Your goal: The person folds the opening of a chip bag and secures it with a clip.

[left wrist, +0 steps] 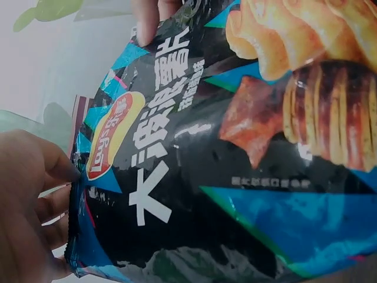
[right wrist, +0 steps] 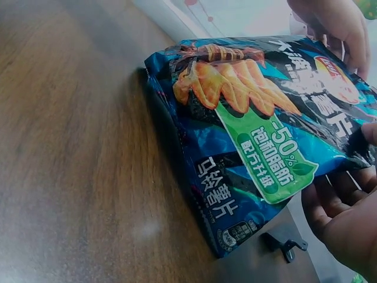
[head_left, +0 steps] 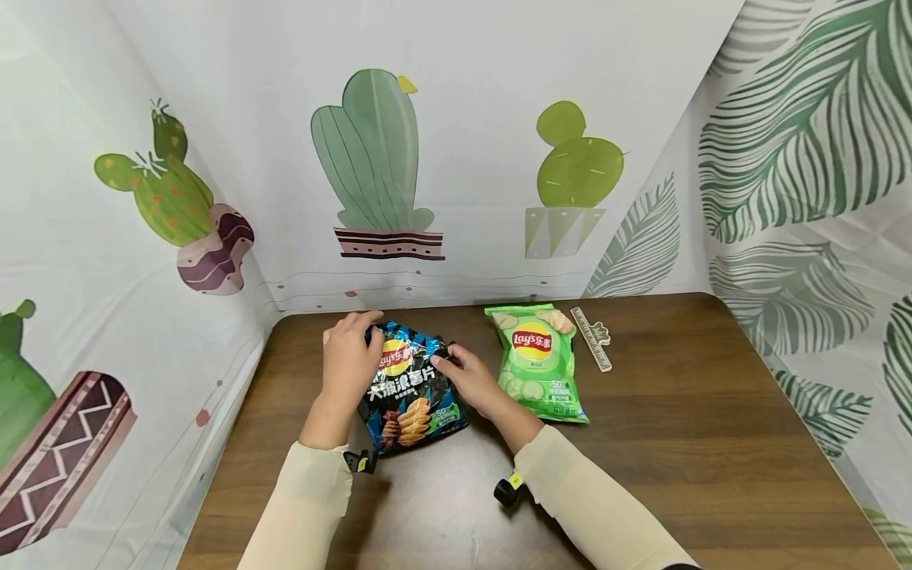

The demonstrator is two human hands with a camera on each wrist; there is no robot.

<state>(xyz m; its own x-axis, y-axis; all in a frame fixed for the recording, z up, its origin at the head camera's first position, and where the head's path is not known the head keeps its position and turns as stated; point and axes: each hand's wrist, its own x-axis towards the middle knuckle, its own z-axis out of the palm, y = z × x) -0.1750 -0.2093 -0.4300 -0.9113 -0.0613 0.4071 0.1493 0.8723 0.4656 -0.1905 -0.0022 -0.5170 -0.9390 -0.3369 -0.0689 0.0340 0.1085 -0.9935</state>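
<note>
A black and blue Lay's chip bag [head_left: 406, 388] is held in both hands over the table's left half, its printed front facing up. My left hand [head_left: 349, 352] grips the bag's upper left corner; in the left wrist view the thumb [left wrist: 62, 165] lies on the front and the other fingers go behind the edge. At the upper right side, my right hand [head_left: 472, 381] pinches the bag, with its thumb on the front and fingers underneath. In the right wrist view the bag's lower end [right wrist: 194, 194] tilts down close over the wood.
Just right of the right hand lies a green Lay's chip bag [head_left: 537, 364]. Beyond it is a pale ruler-like strip with a decorated side [head_left: 593, 340]. A small black object [right wrist: 285, 244] lies beside the black bag. Patterned cloth [head_left: 484, 269] hangs behind the wooden table [head_left: 684, 443].
</note>
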